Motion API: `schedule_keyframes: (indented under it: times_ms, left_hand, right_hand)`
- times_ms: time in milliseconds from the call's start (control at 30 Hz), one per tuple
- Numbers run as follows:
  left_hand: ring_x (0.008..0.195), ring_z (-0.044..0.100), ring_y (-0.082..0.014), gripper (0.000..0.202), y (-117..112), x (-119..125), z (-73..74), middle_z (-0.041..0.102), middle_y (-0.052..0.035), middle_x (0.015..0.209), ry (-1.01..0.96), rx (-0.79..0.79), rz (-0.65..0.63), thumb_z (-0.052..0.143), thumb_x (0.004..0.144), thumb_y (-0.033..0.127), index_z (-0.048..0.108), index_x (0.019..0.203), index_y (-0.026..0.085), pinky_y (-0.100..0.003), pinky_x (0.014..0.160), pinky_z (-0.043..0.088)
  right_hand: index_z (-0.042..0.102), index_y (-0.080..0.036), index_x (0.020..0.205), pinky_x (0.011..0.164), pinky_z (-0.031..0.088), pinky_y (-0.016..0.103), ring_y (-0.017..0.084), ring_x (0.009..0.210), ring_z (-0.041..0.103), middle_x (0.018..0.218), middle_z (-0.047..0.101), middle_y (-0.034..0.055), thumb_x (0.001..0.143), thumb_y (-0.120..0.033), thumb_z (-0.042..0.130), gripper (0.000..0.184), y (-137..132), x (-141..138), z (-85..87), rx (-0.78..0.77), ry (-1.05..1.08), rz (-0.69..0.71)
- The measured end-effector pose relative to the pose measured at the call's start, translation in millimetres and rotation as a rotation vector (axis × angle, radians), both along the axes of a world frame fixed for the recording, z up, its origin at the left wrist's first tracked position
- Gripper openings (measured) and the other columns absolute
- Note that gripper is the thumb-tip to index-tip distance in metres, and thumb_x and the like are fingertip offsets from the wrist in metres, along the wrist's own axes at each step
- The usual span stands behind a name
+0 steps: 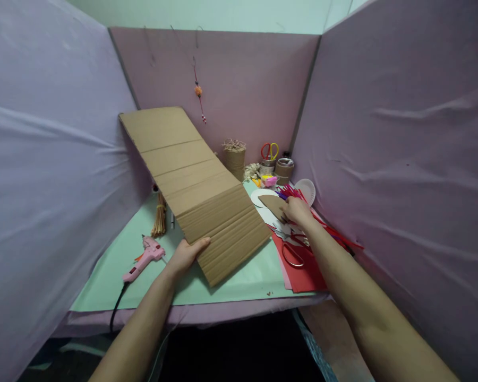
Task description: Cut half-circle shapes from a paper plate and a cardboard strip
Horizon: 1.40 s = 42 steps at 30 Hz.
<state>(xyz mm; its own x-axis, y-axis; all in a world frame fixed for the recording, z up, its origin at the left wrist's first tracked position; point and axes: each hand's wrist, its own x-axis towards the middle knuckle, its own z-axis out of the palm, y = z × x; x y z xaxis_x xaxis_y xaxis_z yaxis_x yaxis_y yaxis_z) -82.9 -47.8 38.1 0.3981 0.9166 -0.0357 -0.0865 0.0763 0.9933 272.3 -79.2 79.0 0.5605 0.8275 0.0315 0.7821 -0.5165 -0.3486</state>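
A long creased cardboard sheet slants across the table, its far end raised toward the back wall. My left hand grips its near left edge, thumb on top and the other fingers hidden underneath. Over at the pile on the right, my right hand is closed at the edge of a small pointed cardboard piece; its fingertips are partly hidden. White paper cutouts lie under that piece. Just below the hand, red-handled scissors rest on red sheets.
A pink glue gun with a black cord lies at left, near a bundle of thin sticks. Along the back stand a twine-wrapped pot, a jar of scissors and a brown container. Fabric walls enclose three sides.
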Motion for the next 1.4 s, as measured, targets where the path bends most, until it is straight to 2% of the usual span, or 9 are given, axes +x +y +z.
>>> schedule_keyframes:
  times_ms: [133,267,333,500,633,800,1033,1267,1400]
  left_hand:
    - [0.115,0.059,-0.0341,0.065,-13,-14,2.2,0.065,-0.0172,0.121,0.077,0.017,0.0,0.08,0.064,0.044,0.063,0.118,0.013,-0.046,0.101,0.044]
    - [0.116,0.058,-0.0328,0.063,-25,-28,2.1,0.065,-0.0163,0.123,0.131,0.013,-0.036,0.077,0.067,0.045,0.063,0.119,0.014,-0.044,0.101,0.044]
    - [0.117,0.058,-0.0328,0.062,-29,-33,1.3,0.063,-0.0163,0.124,0.132,-0.003,-0.042,0.077,0.068,0.045,0.062,0.119,0.014,-0.044,0.101,0.044]
    - [0.117,0.058,-0.0325,0.065,-32,-33,-1.3,0.063,-0.0161,0.125,0.108,-0.003,-0.041,0.078,0.066,0.043,0.061,0.122,0.014,-0.046,0.103,0.042]
    - [0.117,0.058,-0.0324,0.062,-32,-31,-4.7,0.063,-0.0163,0.125,0.087,-0.009,-0.053,0.078,0.066,0.043,0.062,0.119,0.014,-0.047,0.103,0.041]
    - [0.116,0.058,-0.0323,0.061,-33,-29,-4.3,0.064,-0.0166,0.124,0.069,-0.014,-0.064,0.077,0.067,0.044,0.063,0.117,0.013,-0.047,0.102,0.042]
    - [0.119,0.056,-0.0319,0.063,-43,-33,-7.4,0.063,-0.0147,0.125,0.071,-0.025,-0.046,0.08,0.064,0.041,0.062,0.119,0.016,-0.047,0.105,0.04]
    - [0.119,0.056,-0.0325,0.054,-69,-40,-6.5,0.066,-0.0144,0.12,-0.054,-0.196,-0.28,0.078,0.067,0.04,0.065,0.116,0.021,-0.05,0.101,0.044]
    - [0.119,0.057,-0.0329,0.056,-62,-20,2.7,0.066,-0.0136,0.121,-0.041,-0.157,-0.331,0.081,0.064,0.035,0.065,0.115,0.02,-0.048,0.103,0.043]
  right_hand:
    - [0.054,-0.005,0.122,0.09,0.045,0.048,0.039,0.11,0.058,0.118,0.06,0.0279,0.059,-0.046,0.082,0.08,35,7,-11.6,-0.075,0.11,-0.166]
    - [0.043,-0.008,0.132,0.097,0.038,0.058,0.045,0.126,0.042,0.136,0.044,0.0328,0.045,-0.036,0.09,0.103,42,6,-22.7,-0.008,0.154,-0.295]
    - [0.043,-0.007,0.131,0.098,0.037,0.056,0.044,0.128,0.04,0.137,0.041,0.0338,0.052,-0.031,0.087,0.093,40,7,-23.8,0.074,0.177,-0.297]
    - [0.059,-0.009,0.108,0.098,0.04,0.047,0.036,0.118,0.053,0.117,0.061,0.0236,0.077,-0.025,0.064,0.035,31,9,-7.9,0.306,0.327,-0.151]
    - [0.055,-0.016,0.115,0.096,0.044,0.041,0.028,0.115,0.057,0.116,0.065,0.0134,0.085,-0.03,0.056,0.034,37,-11,17.4,0.43,0.585,0.038]
    - [0.062,-0.018,0.104,0.085,0.052,0.037,0.02,0.09,0.069,0.094,0.074,0.0072,0.083,-0.022,0.06,0.022,76,-61,47.2,0.303,1.033,0.365]
    - [0.06,-0.018,0.093,0.081,0.054,0.039,0.02,0.077,0.069,0.082,0.074,0.0046,0.078,-0.022,0.064,0.016,118,-114,66.3,0.369,1.26,0.378]
    - [0.059,-0.021,0.088,0.066,0.054,0.027,0.016,0.069,0.066,0.077,0.071,-0.0012,0.069,-0.023,0.068,0.021,53,-91,65.7,0.653,1.276,0.245]
    - [0.057,-0.023,0.09,0.067,0.054,0.029,0.018,0.075,0.067,0.084,0.071,-0.0016,0.063,-0.034,0.073,0.034,14,-59,54.7,0.941,1.192,0.187]
